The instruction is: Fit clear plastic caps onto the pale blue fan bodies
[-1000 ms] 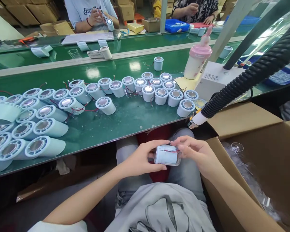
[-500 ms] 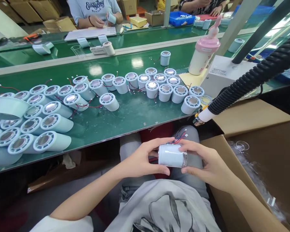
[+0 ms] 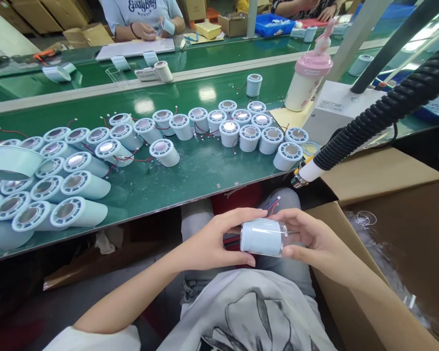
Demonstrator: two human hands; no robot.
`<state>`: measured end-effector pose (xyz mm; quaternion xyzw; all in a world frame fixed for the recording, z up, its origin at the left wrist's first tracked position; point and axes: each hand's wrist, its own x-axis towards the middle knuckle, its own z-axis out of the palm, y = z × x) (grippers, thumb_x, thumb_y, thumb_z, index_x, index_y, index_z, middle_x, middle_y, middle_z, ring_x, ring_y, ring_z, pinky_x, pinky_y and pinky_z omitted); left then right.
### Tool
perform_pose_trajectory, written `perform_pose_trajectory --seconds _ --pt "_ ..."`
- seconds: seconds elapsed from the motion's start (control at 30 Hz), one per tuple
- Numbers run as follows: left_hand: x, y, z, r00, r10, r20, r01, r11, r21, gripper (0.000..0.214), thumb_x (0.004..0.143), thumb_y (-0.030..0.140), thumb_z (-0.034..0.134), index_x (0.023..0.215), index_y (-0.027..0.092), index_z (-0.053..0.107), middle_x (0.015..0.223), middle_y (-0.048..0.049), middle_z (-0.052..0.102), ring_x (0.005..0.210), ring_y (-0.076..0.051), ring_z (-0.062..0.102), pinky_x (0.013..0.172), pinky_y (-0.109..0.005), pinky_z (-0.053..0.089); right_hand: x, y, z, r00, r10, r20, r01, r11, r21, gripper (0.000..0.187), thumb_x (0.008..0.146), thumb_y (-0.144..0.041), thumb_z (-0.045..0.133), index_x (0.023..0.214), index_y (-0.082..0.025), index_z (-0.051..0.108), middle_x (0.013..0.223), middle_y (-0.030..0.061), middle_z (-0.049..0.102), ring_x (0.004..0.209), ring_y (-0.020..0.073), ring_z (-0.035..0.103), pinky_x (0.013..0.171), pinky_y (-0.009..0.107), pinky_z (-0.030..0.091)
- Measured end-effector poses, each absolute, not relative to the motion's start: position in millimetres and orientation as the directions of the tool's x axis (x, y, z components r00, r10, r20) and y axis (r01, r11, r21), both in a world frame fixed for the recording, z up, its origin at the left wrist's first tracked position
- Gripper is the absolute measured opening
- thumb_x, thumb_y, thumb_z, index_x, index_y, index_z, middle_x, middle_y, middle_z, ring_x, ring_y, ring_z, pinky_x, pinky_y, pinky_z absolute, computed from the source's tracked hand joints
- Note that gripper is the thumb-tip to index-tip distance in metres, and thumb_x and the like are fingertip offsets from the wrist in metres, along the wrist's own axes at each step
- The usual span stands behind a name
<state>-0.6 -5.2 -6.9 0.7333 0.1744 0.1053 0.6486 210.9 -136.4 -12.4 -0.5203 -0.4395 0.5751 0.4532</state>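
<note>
Over my lap I hold a pale blue cylinder (image 3: 261, 237) lying on its side, with a clear cap at its right end and red wires trailing from it. My left hand (image 3: 212, 241) wraps the cylinder's left end, thumb below and fingers over the top. My right hand (image 3: 310, 239) closes round the capped right end. Several matching pale blue cylinders (image 3: 161, 151) with shiny round faces stand and lie on the green bench (image 3: 190, 175) in front of me.
A black corrugated hose with a white nozzle (image 3: 351, 139) hangs over the bench's right edge. An open cardboard box (image 3: 398, 229) of clear plastic parts sits at my right. A pink-lidded bottle (image 3: 305, 80) stands on the bench. Two other people work at the far side.
The cylinder has turned in my hands, so the wires that lay over its top now stick out behind it. Both hands have shifted their hold slightly; the view has tilted a little.
</note>
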Motion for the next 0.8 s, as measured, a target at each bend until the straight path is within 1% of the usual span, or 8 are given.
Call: perform_pose_trajectory --seconds 0.1,0.2,0.33,0.4,0.47,0.53,0.67,0.8 --pt "-0.1 -4.8 -5.8 0.919 0.388 -0.071 0.118 -0.099 0.988 0.075 0.070 0.027 0.083 0.139 0.028 0.053 0.142 -0.0112 0.055 0.129 -0.030 0.054 0.105 -0.043 0.050 210.6 -134.8 -14.3 -0.072 0.967 -0.246 -0.153 -0.255 -0.955 0.040 0.085 -0.036 0.075 0.118 -0.024 0.056 0.116 0.0071 0.063 0.096 0.0205 0.065 0.079 0.030 0.057" --pt "-0.4 -5.2 -4.4 0.918 0.389 -0.079 0.112 -0.065 0.992 0.074 0.070 0.024 0.083 0.138 0.029 0.054 0.141 -0.0097 0.055 0.129 -0.028 0.054 0.105 -0.040 0.050 210.9 -133.5 -16.9 -0.060 0.961 -0.269 -0.188 -0.276 -0.943 0.040 0.084 -0.038 0.075 0.117 -0.024 0.057 0.118 0.0069 0.062 0.097 0.0196 0.063 0.079 0.027 0.054" --pt "4.6 -1.9 -10.5 0.905 0.400 -0.145 0.110 0.110 0.988 0.081 0.067 0.019 0.084 0.140 0.029 0.051 0.145 -0.0091 0.053 0.131 -0.028 0.053 0.109 -0.042 0.046 209.5 -133.4 -27.3 -0.039 0.967 -0.252 -0.284 -0.253 -0.925 0.037 0.085 -0.035 0.074 0.116 -0.024 0.057 0.110 0.0046 0.065 0.094 0.0174 0.063 0.078 0.025 0.053" --pt "14.8 3.5 -20.0 0.894 0.409 -0.183 0.086 0.244 0.966 0.084 0.066 0.019 0.085 0.141 0.027 0.050 0.146 -0.0103 0.052 0.132 -0.029 0.052 0.110 -0.042 0.044 207.1 -133.5 -38.7 0.056 0.970 -0.236 -0.387 -0.197 -0.901 0.037 0.083 -0.035 0.075 0.113 -0.024 0.058 0.105 0.0037 0.067 0.092 0.0173 0.064 0.077 0.026 0.054" --pt "32.3 11.0 -32.3 0.884 0.414 -0.215 0.057 0.361 0.931 0.081 0.066 0.023 0.086 0.139 0.023 0.052 0.144 -0.0123 0.054 0.132 -0.030 0.052 0.109 -0.042 0.044 204.6 -132.5 -54.1 0.198 0.951 -0.239 -0.479 -0.118 -0.870 0.040 0.078 -0.037 0.079 0.109 -0.024 0.058 0.099 0.0035 0.069 0.086 0.0182 0.066 0.074 0.028 0.055" --pt "54.9 19.0 -44.3 0.873 0.427 -0.237 0.035 0.430 0.902 0.077 0.066 0.029 0.087 0.135 0.019 0.056 0.142 -0.0144 0.056 0.133 -0.032 0.051 0.110 -0.043 0.042 204.1 -129.3 -71.0 0.324 0.914 -0.243 -0.521 -0.042 -0.853 0.044 0.075 -0.042 0.080 0.108 -0.024 0.057 0.096 0.0032 0.069 0.081 0.0192 0.066 0.073 0.032 0.057" --pt "95.6 31.3 -58.7 0.873 0.430 -0.228 0.022 0.434 0.901 0.077 0.065 0.036 0.086 0.134 0.015 0.058 0.139 -0.0159 0.058 0.136 -0.034 0.047 0.114 -0.048 0.035 210.6 -118.9 -94.9 0.470 0.858 -0.208 -0.501 0.065 -0.863 0.044 0.077 -0.047 0.076 0.107 -0.024 0.053 0.105 0.0046 0.067 0.086 0.0198 0.067 0.079 0.037 0.058" --pt "105.7 39.3 -60.3 0.887 0.402 -0.229 0.051 0.406 0.912 0.076 0.069 0.037 0.084 0.135 0.013 0.056 0.144 -0.0164 0.054 0.137 -0.035 0.045 0.115 -0.049 0.032 220.4 -110.1 -98.8 0.502 0.847 -0.176 -0.475 0.101 -0.874 0.045 0.077 -0.047 0.076 0.108 -0.023 0.054 0.102 0.0054 0.068 0.085 0.0201 0.067 0.076 0.037 0.058"
